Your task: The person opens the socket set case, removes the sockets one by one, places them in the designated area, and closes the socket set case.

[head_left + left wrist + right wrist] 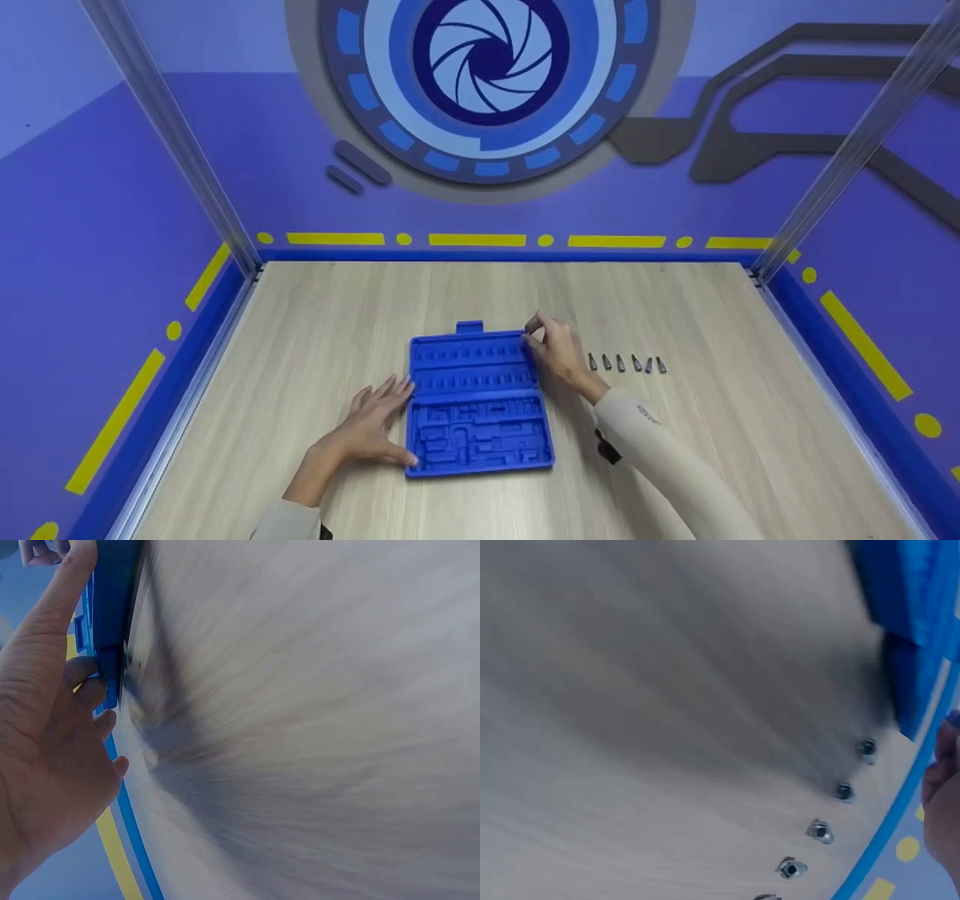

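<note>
An unfolded blue plastic case (480, 397) lies on the wooden table, its slotted half farther away and its half with shaped recesses nearer. My left hand (367, 427) rests along the left side, fingers spread and the thumb at the near left corner. At the far right corner, my right hand (559, 349) has thumb and forefinger brought together at the rim, pinching a small dark piece mostly hidden by the fingertips. Right of this hand stand several small tapered metal bits (620, 363) in a row; the right wrist view shows a hollow end on one bit (820, 831).
A latch tab (470, 327) sticks out from the case's far edge. The pale wooden table (712, 442) is bounded by a purple back wall (247, 165) and side walls, with metal posts (840, 161) at the far corners.
</note>
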Demonstrator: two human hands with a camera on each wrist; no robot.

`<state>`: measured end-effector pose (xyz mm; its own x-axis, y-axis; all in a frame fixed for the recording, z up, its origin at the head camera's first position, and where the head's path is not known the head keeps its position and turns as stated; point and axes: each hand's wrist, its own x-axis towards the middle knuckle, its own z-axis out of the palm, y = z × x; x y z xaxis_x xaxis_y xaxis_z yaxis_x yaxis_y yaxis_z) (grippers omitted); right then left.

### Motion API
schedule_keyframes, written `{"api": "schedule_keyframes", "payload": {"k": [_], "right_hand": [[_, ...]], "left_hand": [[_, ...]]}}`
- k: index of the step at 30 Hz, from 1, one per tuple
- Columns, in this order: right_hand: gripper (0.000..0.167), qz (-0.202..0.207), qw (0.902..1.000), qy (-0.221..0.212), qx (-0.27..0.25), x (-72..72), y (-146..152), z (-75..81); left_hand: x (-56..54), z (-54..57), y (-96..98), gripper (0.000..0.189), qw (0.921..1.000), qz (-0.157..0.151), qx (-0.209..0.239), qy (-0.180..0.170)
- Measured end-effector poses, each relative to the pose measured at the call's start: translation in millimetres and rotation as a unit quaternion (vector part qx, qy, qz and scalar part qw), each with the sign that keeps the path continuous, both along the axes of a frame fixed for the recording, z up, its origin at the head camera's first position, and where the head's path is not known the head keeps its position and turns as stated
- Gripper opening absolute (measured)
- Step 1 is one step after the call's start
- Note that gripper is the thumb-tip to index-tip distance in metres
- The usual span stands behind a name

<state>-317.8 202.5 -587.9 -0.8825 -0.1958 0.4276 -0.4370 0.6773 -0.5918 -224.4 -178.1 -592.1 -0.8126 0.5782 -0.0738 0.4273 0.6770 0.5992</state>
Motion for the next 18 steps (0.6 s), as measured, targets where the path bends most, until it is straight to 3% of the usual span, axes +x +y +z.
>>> {"api": "schedule_keyframes", "payload": {"k": [5,9,18], "right_hand": [[0.018,-0.013,0.9875,-0.061,-0.145,-5.6,10.7,12.3],[0.023,-0.024,0.9709,-0.114,-0.209,-3.5,22.4,18.3],[0.034,-0.038,0.955,-0.204,-0.212,8.8,56.0,21.0]], "left_hand": [[-1.1,0.3,0.3,0.13,1.0,0.001,-0.002,0.001],[-1.1,0.9,-0.8,0.13,1.0,0.001,-0.002,0.004],[0.0,0.3,-0.6,0.13,1.0,-0.001,0.005,0.003]]}}
